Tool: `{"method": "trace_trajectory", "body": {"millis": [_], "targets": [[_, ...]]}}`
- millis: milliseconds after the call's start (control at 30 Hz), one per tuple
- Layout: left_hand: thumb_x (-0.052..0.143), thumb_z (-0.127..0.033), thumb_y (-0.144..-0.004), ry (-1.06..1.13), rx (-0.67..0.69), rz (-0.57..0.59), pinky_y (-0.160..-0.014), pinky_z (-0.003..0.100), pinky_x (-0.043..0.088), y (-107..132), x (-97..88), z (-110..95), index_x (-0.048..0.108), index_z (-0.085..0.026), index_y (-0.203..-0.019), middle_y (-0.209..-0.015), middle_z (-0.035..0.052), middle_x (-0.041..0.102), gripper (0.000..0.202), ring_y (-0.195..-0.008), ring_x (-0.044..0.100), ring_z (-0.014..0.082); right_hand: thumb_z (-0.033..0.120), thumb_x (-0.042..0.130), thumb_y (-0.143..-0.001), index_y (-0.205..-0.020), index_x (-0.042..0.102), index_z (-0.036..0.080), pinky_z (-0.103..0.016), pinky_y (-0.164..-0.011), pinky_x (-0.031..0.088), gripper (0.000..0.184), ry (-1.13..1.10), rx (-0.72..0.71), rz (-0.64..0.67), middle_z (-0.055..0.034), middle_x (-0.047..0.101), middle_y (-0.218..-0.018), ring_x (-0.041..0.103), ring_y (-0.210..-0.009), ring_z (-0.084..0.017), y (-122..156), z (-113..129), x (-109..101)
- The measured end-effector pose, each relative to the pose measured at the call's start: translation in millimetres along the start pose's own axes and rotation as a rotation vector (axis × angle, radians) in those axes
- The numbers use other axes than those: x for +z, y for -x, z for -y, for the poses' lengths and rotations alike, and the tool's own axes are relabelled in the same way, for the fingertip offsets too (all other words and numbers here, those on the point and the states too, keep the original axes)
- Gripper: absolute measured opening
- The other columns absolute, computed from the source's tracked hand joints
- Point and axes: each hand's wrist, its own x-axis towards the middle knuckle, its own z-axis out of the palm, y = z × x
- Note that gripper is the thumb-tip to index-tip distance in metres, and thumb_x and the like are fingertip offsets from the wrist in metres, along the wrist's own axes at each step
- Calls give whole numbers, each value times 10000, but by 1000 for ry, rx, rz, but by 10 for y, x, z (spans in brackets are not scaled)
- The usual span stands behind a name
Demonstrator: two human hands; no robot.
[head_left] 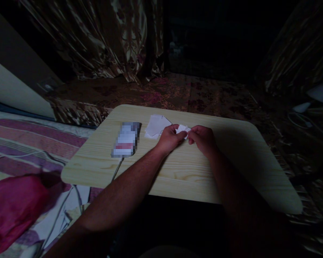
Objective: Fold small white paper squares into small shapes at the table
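Note:
Between my two hands is a small folded piece of white paper, above the middle of a wooden-topped table. My left hand pinches its left side, thumb on top. The fingers of my right hand are closed on its right edge. Just behind my left hand lies a loose stack of white paper sheets, partly covered by that hand. The exact shape of the folds is too small to make out.
Left on the table lies a phone, its screen blurred, with a cable running off the near edge. A bed with a striped cover and a pink bag-like thing is at the left. Patterned curtains hang behind.

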Motion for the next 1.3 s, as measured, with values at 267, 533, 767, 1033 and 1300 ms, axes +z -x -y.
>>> {"method": "trace_trajectory", "body": {"millis": [267,533,767,1033,1300], "targets": [[680,-279,-669,-80,-7,-11,-458,211,311,-9,-22,37,635,-135,-808,-592,-24,565,205,-473,440,72,292,594,-724,-678,613,168,-210,-463,351,134,14,-17,24,14,616,-516,519,-459,-98,-27,-89,-7],[661,-259,-668,-168,25,-45,-496,212,345,-3,-20,11,652,-137,-795,-608,-20,589,176,-497,459,80,245,614,-675,-706,609,174,-226,-490,409,78,-13,-9,28,15,624,-525,559,-470,-120,-51,-135,4],[679,-273,-661,-188,67,-100,-513,210,350,-5,-2,27,651,-138,-784,-617,-23,590,185,-512,452,80,216,593,-644,-693,611,178,-229,-463,399,65,3,-63,-54,15,618,-524,558,-475,-131,-77,-226,48],[689,-241,-642,-112,66,-109,-527,206,360,5,31,-1,647,-132,-753,-622,-23,596,161,-528,462,79,210,592,-639,-667,588,183,-229,-481,400,40,-24,-71,-88,27,597,-516,537,-475,-121,-55,-200,73],[680,-239,-652,-104,52,-83,-512,210,351,6,30,-2,645,-140,-757,-606,-27,593,149,-504,446,76,226,590,-647,-666,586,180,-223,-449,350,49,-2,-58,-80,22,597,-511,509,-455,-113,-35,-152,53]]}}
